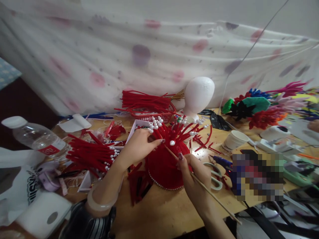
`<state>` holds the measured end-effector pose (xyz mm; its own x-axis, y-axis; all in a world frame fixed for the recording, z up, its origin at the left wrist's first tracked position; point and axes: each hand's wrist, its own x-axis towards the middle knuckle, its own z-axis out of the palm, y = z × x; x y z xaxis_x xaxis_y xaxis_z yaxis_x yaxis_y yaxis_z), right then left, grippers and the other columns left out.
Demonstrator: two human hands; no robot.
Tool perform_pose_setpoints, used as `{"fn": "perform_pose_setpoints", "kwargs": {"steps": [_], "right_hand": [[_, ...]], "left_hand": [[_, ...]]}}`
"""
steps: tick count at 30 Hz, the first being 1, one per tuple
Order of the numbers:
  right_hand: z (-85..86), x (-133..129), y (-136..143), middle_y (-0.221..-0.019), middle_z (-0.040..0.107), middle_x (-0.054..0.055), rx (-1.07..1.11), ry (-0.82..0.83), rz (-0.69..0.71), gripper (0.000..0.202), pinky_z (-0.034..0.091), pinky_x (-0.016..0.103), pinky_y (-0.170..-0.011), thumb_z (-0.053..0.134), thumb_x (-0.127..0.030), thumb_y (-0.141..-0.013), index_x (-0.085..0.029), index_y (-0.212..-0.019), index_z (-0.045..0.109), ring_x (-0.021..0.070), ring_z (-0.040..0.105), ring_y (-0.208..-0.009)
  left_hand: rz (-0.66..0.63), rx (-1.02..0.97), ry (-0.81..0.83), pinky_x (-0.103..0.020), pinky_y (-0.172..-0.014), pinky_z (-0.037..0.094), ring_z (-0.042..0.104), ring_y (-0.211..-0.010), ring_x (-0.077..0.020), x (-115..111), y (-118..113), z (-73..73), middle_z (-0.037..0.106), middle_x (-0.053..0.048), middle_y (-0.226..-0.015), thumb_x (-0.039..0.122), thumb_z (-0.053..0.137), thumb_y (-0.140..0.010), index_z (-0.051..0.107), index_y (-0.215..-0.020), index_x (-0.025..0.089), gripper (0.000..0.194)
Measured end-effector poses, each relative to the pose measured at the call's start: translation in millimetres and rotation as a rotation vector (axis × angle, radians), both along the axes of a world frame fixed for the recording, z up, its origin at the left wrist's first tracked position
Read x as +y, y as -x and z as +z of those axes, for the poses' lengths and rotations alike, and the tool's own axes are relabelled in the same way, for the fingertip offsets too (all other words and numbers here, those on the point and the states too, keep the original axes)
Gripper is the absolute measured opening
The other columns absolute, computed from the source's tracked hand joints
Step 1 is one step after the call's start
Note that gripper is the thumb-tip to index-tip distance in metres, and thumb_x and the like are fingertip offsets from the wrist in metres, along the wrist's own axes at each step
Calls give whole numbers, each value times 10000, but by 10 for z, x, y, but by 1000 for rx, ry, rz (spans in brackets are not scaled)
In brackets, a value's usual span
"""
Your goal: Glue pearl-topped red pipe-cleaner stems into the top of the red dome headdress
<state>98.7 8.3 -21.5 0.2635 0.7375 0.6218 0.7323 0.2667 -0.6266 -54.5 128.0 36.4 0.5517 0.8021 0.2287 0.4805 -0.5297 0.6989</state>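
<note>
A red headpiece (164, 169) edged with small pearls rests on the table, with pearl-tipped red pipe-cleaner stems (181, 131) rising from its top. My left hand (139, 146) is at its upper left, closed around some of these stems; the fingertips are partly hidden. A thin wooden stick (211, 191) is gripped in my right hand (195, 172), its pointed end touching or just over the top of the headpiece near a large white pearl (172, 143). Scissors (213, 176) with pale handles lie beyond my right hand.
A bundle of red pipe cleaners (89, 152) lies at left beside a plastic bottle (37, 136). Behind are a red basket (154, 114) and a white foam head (199, 94). A paper cup (234, 140), a blue glue gun (224, 162) and colourful flowers (264, 106) are at right.
</note>
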Motion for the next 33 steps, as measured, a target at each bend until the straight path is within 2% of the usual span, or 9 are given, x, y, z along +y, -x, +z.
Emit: {"fn": "perform_pose_setpoints", "kwargs": {"steps": [3, 7, 13, 18, 23, 30, 33], "right_hand": [[12, 6, 6, -544, 470, -59, 9, 15, -16, 332, 324, 207, -482, 487, -242, -967, -194, -639, 501, 75, 433, -477], [30, 28, 40, -572, 485, -54, 14, -21, -15, 316, 342, 205, -511, 477, -235, -967, -194, -653, 492, 75, 449, -503], [-44, -10, 10, -559, 461, -63, 13, 43, 3, 308, 325, 206, -499, 487, -228, -969, -194, -664, 498, 71, 434, -489], [-37, 11, 50, -609, 486, -50, 8, -23, 2, 275, 347, 216, -540, 497, -204, -957, -192, -682, 495, 80, 459, -533], [-99, -8, 29, -604, 461, -53, -4, 4, 40, 262, 334, 220, -527, 491, -184, -961, -190, -699, 512, 79, 448, -522], [6, 13, 101, -645, 530, -37, 26, -81, 24, 253, 368, 226, -555, 506, -177, -954, -193, -701, 523, 87, 494, -561], [-32, -32, 70, -591, 501, -54, 23, -47, 12, 272, 353, 216, -515, 507, -179, -957, -195, -687, 529, 75, 464, -510]], "left_hand": [[0, 3, 8, -308, -728, 529, 700, -761, -204, 12, -6, -14, 772, -44, -815, 265, 642, -843, 738, -798, 171, 141], [17, 0, 5, -320, -736, 526, 697, -765, -211, 15, -3, -31, 772, -52, -833, 260, 644, -840, 730, -770, 164, 147], [20, 6, 1, -323, -726, 520, 686, -722, -205, 18, -5, -42, 763, -43, -779, 262, 649, -838, 722, -756, 167, 146], [17, -11, 18, -310, -681, 513, 691, -732, -209, 23, -13, -45, 769, -50, -809, 269, 650, -837, 721, -764, 161, 148], [33, -20, 15, -302, -675, 508, 691, -723, -205, 20, -20, -51, 768, -42, -787, 278, 665, -822, 715, -745, 164, 147], [21, -24, 23, -308, -656, 517, 692, -714, -217, 31, -8, -70, 768, -55, -768, 299, 654, -822, 731, -765, 158, 171], [-15, -77, 39, -297, -650, 533, 697, -730, -211, 41, 2, -100, 771, -47, -780, 304, 650, -824, 730, -785, 168, 163]]}}
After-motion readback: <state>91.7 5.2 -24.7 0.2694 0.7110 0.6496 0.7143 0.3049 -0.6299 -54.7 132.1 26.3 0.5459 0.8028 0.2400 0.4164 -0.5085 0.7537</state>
